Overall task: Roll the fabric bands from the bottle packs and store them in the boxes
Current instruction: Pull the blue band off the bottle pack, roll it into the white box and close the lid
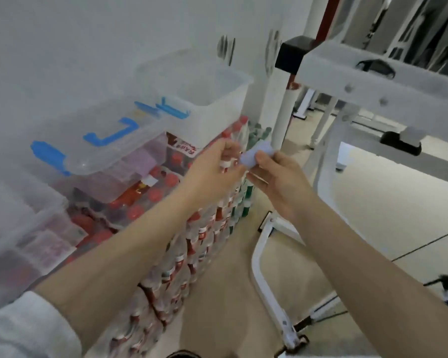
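Stacked packs of red-capped bottles (pixel 192 244) stand against the wall on the left. Clear plastic boxes sit on top of them: an open one (pixel 207 83) at the back, and one with blue clips (pixel 98 140) in front of it. My right hand (pixel 277 182) pinches a small pale blue fabric band (pixel 254 156) near the top corner of the packs. My left hand (pixel 215 171) reaches to the same spot, fingers curled on the band's other end by the bottle necks.
A third clear box (pixel 18 228) sits at the lower left. A white metal frame with legs (pixel 329 156) stands close on the right, over a beige floor (pixel 373 228). Green-capped bottles (pixel 251 187) stand behind the red packs.
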